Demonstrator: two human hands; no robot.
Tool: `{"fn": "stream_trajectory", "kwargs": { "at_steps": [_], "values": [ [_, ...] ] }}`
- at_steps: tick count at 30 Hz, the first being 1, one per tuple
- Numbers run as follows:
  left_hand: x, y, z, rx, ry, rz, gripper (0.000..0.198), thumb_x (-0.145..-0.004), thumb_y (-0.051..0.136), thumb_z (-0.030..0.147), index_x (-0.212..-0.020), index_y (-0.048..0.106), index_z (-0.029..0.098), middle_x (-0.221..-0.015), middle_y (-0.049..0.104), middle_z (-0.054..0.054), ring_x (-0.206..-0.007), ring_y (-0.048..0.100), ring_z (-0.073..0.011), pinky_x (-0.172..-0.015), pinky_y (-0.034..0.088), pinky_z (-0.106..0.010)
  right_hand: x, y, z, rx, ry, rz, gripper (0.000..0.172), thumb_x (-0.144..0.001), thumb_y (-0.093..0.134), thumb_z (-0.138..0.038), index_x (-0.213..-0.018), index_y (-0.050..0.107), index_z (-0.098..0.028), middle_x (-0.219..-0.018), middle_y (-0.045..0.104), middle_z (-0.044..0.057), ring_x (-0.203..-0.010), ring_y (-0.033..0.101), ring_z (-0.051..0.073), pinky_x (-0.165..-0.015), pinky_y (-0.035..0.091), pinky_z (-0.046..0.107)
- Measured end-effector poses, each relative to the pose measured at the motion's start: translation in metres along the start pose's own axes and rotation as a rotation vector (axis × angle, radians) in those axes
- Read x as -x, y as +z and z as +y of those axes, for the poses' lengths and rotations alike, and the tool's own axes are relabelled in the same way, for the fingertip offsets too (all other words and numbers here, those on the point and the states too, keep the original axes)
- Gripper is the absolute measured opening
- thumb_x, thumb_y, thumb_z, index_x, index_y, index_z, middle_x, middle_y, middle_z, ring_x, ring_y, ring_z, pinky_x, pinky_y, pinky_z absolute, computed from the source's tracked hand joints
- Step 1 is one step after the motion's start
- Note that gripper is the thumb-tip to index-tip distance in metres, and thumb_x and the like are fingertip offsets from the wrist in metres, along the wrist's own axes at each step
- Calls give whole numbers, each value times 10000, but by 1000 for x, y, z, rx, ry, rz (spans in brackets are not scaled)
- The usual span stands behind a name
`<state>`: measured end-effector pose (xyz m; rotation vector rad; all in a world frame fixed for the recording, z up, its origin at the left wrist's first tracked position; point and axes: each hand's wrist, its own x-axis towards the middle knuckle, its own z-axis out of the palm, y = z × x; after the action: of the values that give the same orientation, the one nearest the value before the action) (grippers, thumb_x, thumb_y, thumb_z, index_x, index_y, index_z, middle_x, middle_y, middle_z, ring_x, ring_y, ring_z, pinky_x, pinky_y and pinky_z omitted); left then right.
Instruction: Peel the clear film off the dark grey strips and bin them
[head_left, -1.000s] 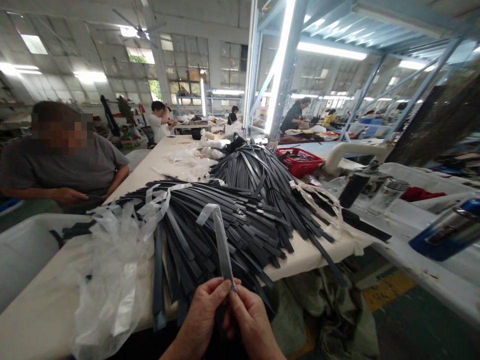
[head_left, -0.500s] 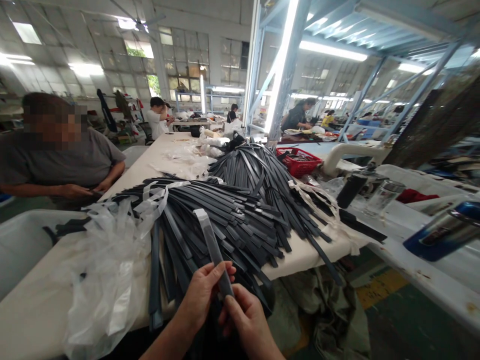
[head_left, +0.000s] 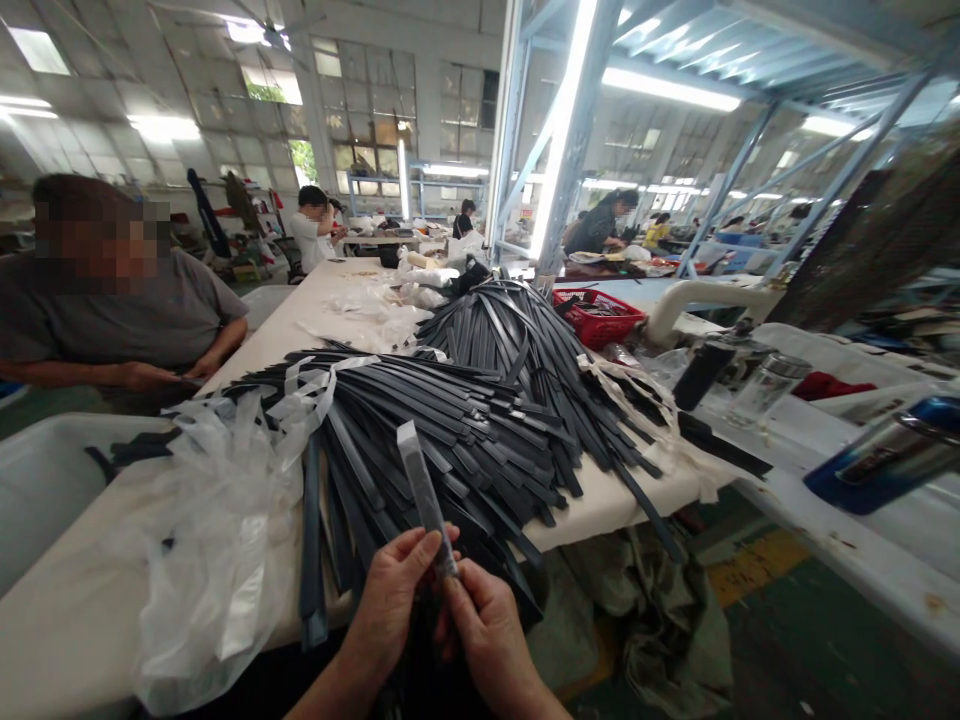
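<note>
A flat dark strip point(head_left: 423, 478) with a pale upper end, perhaps a leather strap, stands at a slant between my two hands. My left hand point(head_left: 396, 590) pinches it between thumb and fingers. Just below, my right hand point(head_left: 484, 610) is closed on its lower part, and the strip beneath the fingers is hidden. Behind the hands lies a fanned bundle of similar dark strips point(head_left: 390, 410), tied with a whitish band point(head_left: 324, 395). A second bundle point(head_left: 517, 340) spreads out behind it, on the same cream table point(head_left: 67, 590).
Clear plastic bags point(head_left: 210, 540) lie left of the bundle. A co-worker point(head_left: 127, 310) sits across on the left by a white bin point(head_left: 52, 480). A red basket point(head_left: 600, 318) stands behind. On the right ledge are a glass jar point(head_left: 772, 385) and a blue flask point(head_left: 892, 460).
The held strip's top has shifted slightly right, and its face looks paler. Both hands keep hold of it, now closer together. The view has shifted a little.
</note>
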<state>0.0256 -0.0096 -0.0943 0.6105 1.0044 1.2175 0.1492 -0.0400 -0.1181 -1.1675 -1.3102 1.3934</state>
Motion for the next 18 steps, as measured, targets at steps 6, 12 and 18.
{"fn": "stream_trajectory", "kwargs": {
  "at_steps": [6, 12, 18],
  "values": [
    [-2, -4, 11, 68, 20, 91, 443, -566, 917, 465, -803, 778, 116, -822, 772, -88, -683, 687, -165, -651, 564, -242, 0, 3, 4, 13, 23, 17, 584, -887, 486, -737, -804, 578, -166, -539, 547, -34, -401, 479, 81, -402, 349, 182],
    [1, -9, 20, 53, 81, 66, 414, -628, 892, 446, -877, 786, 133, -850, 778, -78, -669, 691, -163, -642, 562, -249, -3, 2, 2, 19, 7, -23, 562, -893, 501, -715, -792, 568, -166, -530, 549, -34, -401, 486, 83, -407, 358, 181],
    [-8, -11, 30, 118, 62, 111, 411, -559, 931, 415, -806, 782, 123, -840, 781, -87, -707, 698, -170, -669, 564, -254, -3, 7, 4, 20, -8, -28, 562, -906, 483, -706, -804, 582, -163, -538, 555, -33, -401, 491, 80, -411, 362, 177]
  ]
}}
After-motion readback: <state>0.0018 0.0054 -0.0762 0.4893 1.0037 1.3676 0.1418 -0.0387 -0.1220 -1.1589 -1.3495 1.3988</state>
